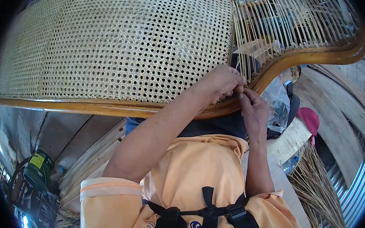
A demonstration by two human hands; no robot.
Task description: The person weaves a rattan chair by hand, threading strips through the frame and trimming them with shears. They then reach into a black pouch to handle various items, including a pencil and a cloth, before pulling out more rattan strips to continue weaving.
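Note:
A curved wooden furniture frame (309,57) lies across my lap, tilted. Woven cane webbing (139,45) with an open hole pattern fills its larger left part. To the right, loose cane strands (286,20) stretch across the frame, spaced apart. My left hand (226,84) is closed at the inner edge of the wood, its fingertips pinched where several strands come down. Just below and right of it, my right hand (255,109) pinches thumb and forefinger at the same spot, almost touching the left. What lies between the right fingertips is hidden.
A dark green bucket (38,168) with a yellow patch stands at lower left near wooden strips (94,158). To the right are a clear plastic bag (278,103), a pink-red cloth-like item (309,120), a bundle of dry strands (316,181), wooden boards (335,116) and corrugated metal (359,195).

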